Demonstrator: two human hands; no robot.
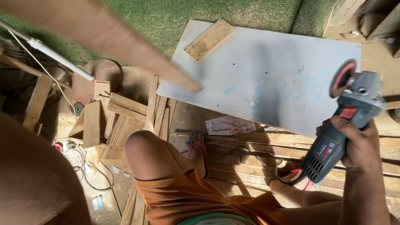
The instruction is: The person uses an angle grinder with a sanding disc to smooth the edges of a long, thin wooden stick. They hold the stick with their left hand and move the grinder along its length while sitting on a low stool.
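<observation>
My right hand (361, 143) grips the body of a blue-grey angle grinder (341, 133) at the right. Its reddish sanding disc (342, 77) points up and hangs over the right edge of a white board (266, 75) lying on the ground. A blurred long wooden strip (112, 41) crosses from the top left, and its tip ends over the board's left edge. My left arm (37, 179) fills the bottom left, but the hand itself is out of frame. A short plank (209, 40) lies on the board's far left corner.
My bent knee (143, 146) in orange shorts and my sandalled feet (199, 148) rest on wooden slats (250, 162). Scrap wood pieces (112, 121), a white pipe (54, 56) and cables (83, 171) lie at left. Green artificial turf (166, 16) lies beyond.
</observation>
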